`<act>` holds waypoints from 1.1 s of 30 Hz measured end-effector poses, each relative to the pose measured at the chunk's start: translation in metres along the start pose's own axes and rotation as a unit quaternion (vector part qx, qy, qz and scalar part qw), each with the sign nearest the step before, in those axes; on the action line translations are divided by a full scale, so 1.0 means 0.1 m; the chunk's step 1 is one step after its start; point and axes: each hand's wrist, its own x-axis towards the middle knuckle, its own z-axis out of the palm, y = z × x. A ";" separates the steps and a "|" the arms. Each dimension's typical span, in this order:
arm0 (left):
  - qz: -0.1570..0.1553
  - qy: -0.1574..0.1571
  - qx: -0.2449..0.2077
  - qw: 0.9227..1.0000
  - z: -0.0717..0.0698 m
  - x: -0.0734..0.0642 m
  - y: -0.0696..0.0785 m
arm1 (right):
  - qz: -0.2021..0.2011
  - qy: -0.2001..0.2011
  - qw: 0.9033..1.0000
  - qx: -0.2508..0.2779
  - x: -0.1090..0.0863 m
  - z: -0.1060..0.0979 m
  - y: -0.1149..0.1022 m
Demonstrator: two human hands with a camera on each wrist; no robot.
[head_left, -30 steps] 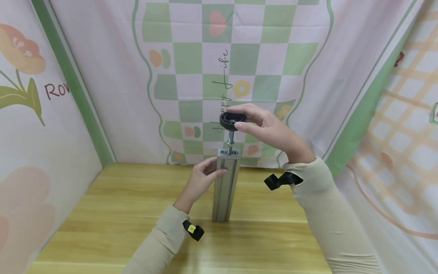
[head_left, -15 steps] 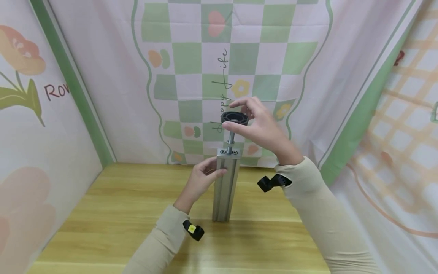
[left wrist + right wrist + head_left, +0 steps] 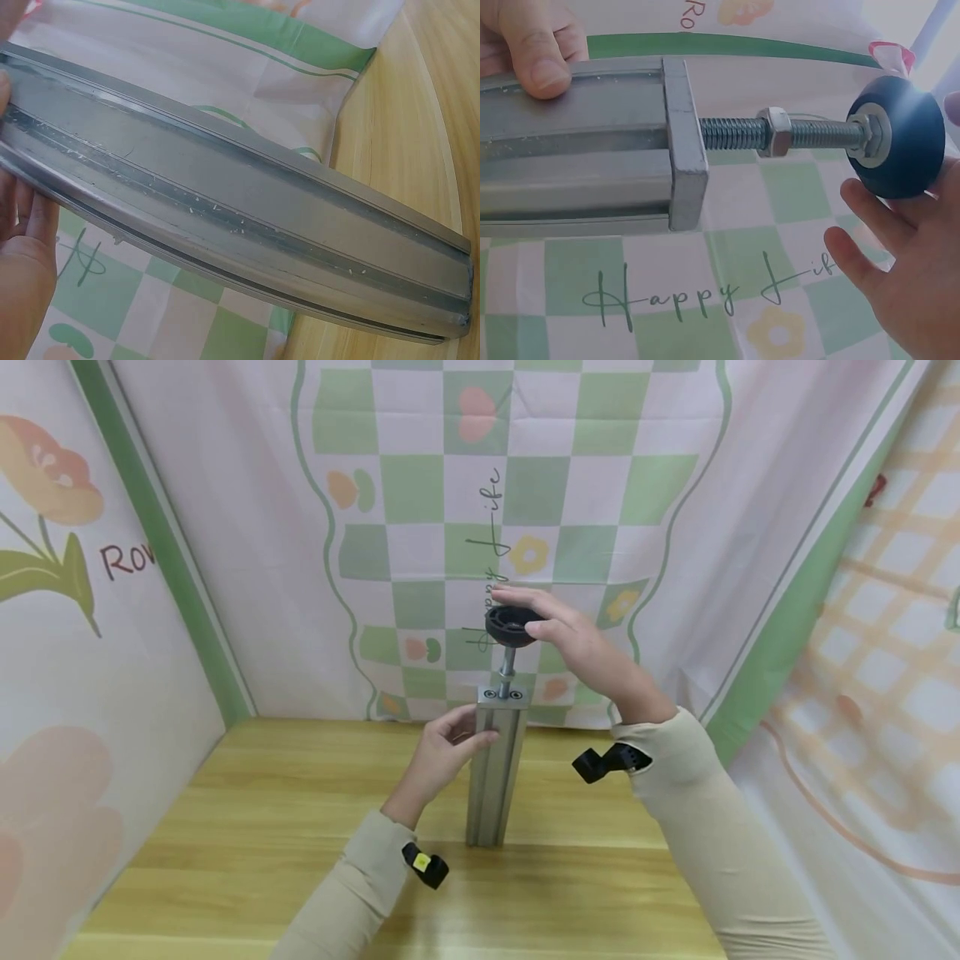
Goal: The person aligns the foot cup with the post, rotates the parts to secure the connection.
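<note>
An aluminium profile (image 3: pixel 495 777) stands upright on the table, with a metal end plate (image 3: pixel 682 142) on top. From that plate rises a threaded rod (image 3: pixel 731 133) carrying a hex nut (image 3: pixel 777 132). A round black levelling foot (image 3: pixel 506 627) tops the rod. My left hand (image 3: pixel 442 750) grips the profile near its upper end, thumb on the near face and fingers behind. Beside the foot is my right hand (image 3: pixel 577 639), its fingers fairly straight past the far side and the thumb at the near rim. In the right wrist view, fingers (image 3: pixel 877 214) lie close against the foot.
The wooden table (image 3: pixel 300 777) bears the profile. A patterned cloth (image 3: pixel 420 552) hangs behind it, with further cloth walls at left (image 3: pixel 112 652) and right (image 3: pixel 862 710). Black camera mounts sit on the left cuff (image 3: pixel 425 866) and right cuff (image 3: pixel 611 762).
My right thumb swept left along the foot's near rim, then moved back right; the fingers lifted and curled, then straightened. The left hand and the profile stay in place.
</note>
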 end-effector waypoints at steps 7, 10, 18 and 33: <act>0.015 -0.002 0.001 1.000 -0.01 0.00 -0.01 | -0.008 0.000 1.000 0.009 -0.03 -0.06 0.00; 0.021 -0.004 0.002 1.000 -0.02 0.00 -0.02 | -0.006 -0.001 1.000 0.015 -0.03 -0.06 0.01; 0.027 -0.008 0.005 1.000 -0.02 0.00 -0.03 | 0.013 0.001 0.999 0.038 -0.04 -0.07 0.01; 0.039 -0.011 0.013 0.999 -0.02 0.00 -0.06 | 0.073 0.111 0.985 -0.115 0.02 0.07 0.02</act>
